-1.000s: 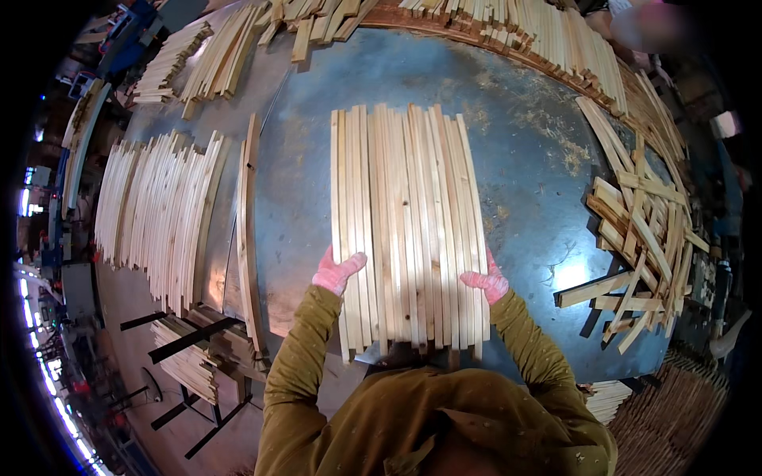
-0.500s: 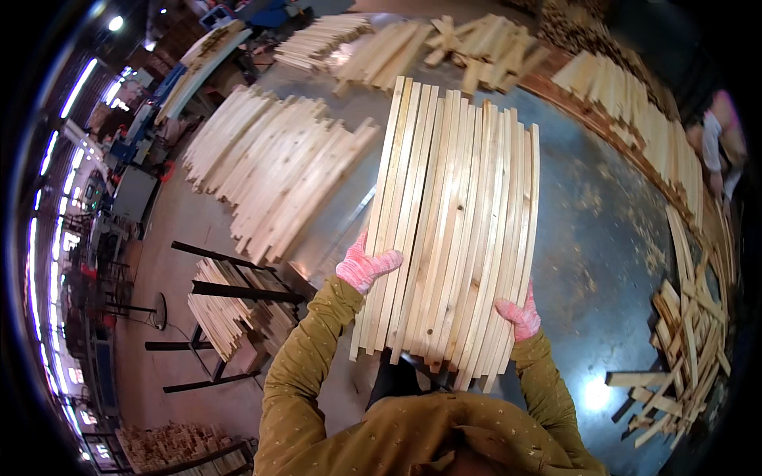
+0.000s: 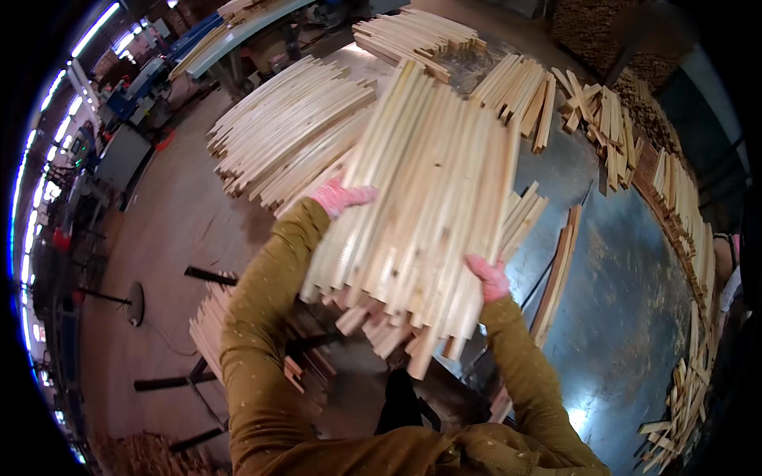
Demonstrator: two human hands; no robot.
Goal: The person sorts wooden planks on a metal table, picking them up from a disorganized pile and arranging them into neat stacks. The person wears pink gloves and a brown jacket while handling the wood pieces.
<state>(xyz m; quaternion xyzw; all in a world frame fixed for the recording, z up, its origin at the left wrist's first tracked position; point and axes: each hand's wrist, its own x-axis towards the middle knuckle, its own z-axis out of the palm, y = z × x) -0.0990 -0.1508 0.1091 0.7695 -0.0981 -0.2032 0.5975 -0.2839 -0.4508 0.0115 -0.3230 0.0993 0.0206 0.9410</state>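
Note:
A wide layer of pale wooden strips (image 3: pixel 429 190), laid side by side, is gripped between my two hands. My left hand (image 3: pixel 341 197), in a pink glove, clasps the layer's left edge with its thumb over the top. On the opposite edge, my right hand (image 3: pixel 488 278), gloved alike, presses inward with its thumb on top. The fingers beneath are hidden. More strip ends (image 3: pixel 381 329) stick out below the layer's near end; I cannot tell whether they are held too. Beyond my left hand lies a pile of similar strips (image 3: pixel 290 127), partly covered by the layer.
A grey metal table (image 3: pixel 635 278) spreads to the right, with a long strip (image 3: pixel 556 278) on it. Strip stacks (image 3: pixel 417 36) lie at the back. Jumbled offcuts (image 3: pixel 675 420) sit at lower right. A black metal frame (image 3: pixel 171 383) stands at lower left. Part of another person (image 3: pixel 729 270) shows at far right.
The view has swung, and the held layer has moved left to overlap the pile there, tilting as it went. Strips on the table behind its right edge now show. Both hands keep their hold.

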